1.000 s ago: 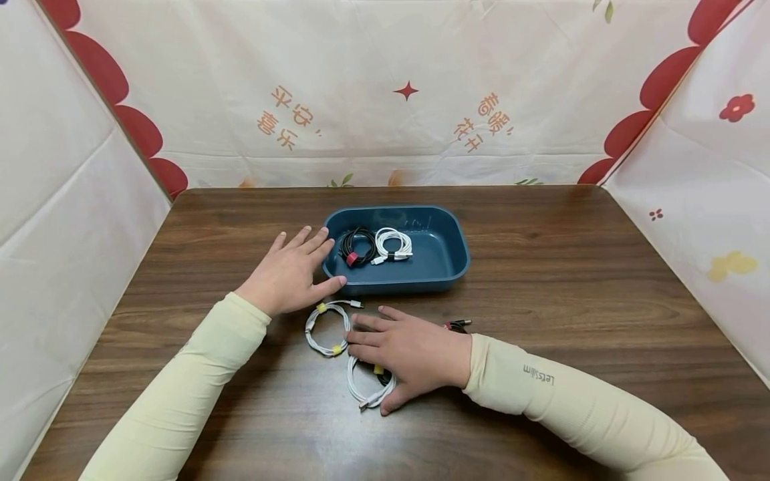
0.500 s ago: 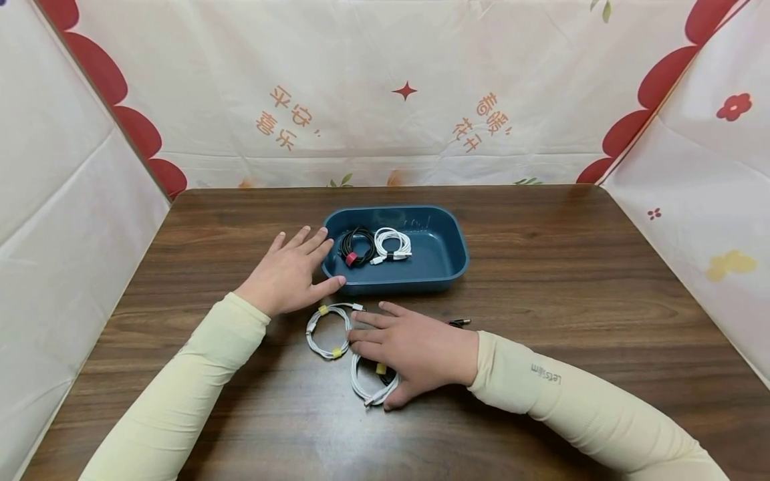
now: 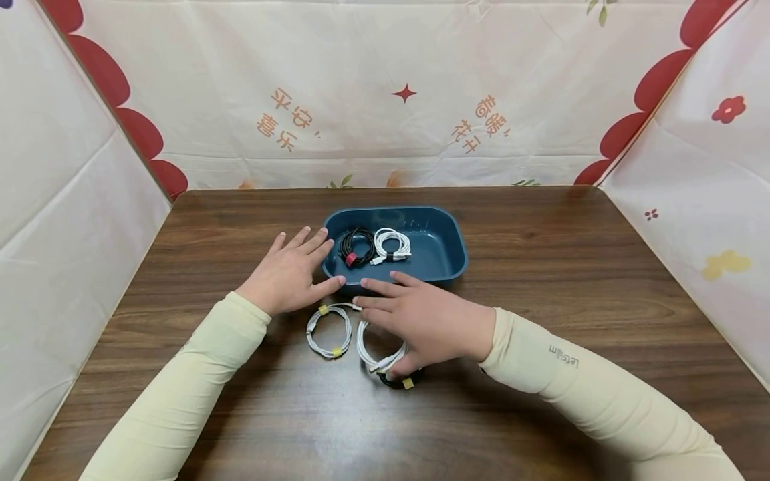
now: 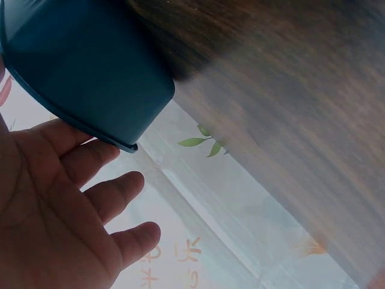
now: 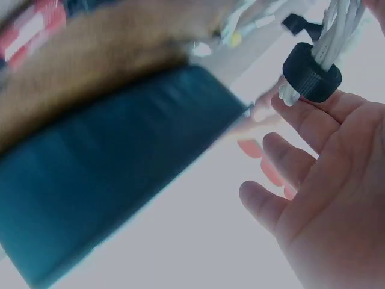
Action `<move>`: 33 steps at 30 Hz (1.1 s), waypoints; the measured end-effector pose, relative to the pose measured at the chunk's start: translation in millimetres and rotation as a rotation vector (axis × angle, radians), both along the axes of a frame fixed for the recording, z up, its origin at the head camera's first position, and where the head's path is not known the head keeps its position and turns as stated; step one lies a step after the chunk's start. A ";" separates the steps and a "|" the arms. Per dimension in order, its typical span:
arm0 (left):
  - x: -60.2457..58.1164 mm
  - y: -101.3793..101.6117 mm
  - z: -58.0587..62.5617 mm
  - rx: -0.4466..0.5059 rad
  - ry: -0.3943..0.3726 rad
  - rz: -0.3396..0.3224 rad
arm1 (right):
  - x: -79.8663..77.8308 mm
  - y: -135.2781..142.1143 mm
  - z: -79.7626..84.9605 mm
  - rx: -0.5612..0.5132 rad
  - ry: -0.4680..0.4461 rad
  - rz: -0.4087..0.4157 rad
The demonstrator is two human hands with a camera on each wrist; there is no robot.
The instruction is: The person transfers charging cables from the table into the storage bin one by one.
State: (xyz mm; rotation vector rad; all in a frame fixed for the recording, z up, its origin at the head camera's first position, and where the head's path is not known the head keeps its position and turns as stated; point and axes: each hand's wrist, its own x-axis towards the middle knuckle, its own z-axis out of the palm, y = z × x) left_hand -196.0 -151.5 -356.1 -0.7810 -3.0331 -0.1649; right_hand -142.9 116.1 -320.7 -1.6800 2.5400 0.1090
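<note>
My right hand (image 3: 427, 321) pinches a coiled white cable (image 3: 365, 347) above the table, near the front of a blue rectangular bin (image 3: 454, 270). In the right wrist view, a black strap (image 5: 313, 72) wraps the held coil by the fingertips. My left hand (image 3: 289, 277) touches the bin's left end, its fingers spread along the rim and its thumb at the front corner. Inside the bin lie a black coiled cable (image 3: 369, 244) with a red tie and a white coiled cable (image 3: 392, 234) with a black tie.
Another white coiled cable (image 3: 309, 334) with yellow ties lies on the wooden table (image 3: 571, 267) before the bin. A black cable (image 3: 394, 383) with a yellow tie lies partly hidden under my right hand. Printed white cloth (image 3: 373, 133) walls surround the table.
My right hand has risen from the table with the white cable and moved toward the bin, uncovering more of the black cable with the yellow tie. The left hand stays put.
</note>
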 end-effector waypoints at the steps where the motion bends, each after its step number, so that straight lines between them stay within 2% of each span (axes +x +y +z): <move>1: -0.2 0.1 0.0 0.000 0.001 0.000 | -1.8 1.3 3.2 -0.001 0.003 -0.007; 13: -0.7 0.2 -0.3 -0.006 -0.020 0.005 | -25.0 9.8 36.3 -0.046 0.077 -0.063; 18: -0.7 0.6 0.9 -0.007 -0.025 0.006 | -36.2 9.6 45.3 -0.032 0.073 -0.084; 23: -0.8 1.4 0.6 0.002 -0.027 0.001 | -54.8 7.6 49.1 0.003 0.030 -0.121; 33: -1.7 -1.1 -0.5 0.003 -0.024 -0.002 | -86.0 -1.1 45.7 0.078 0.034 -0.148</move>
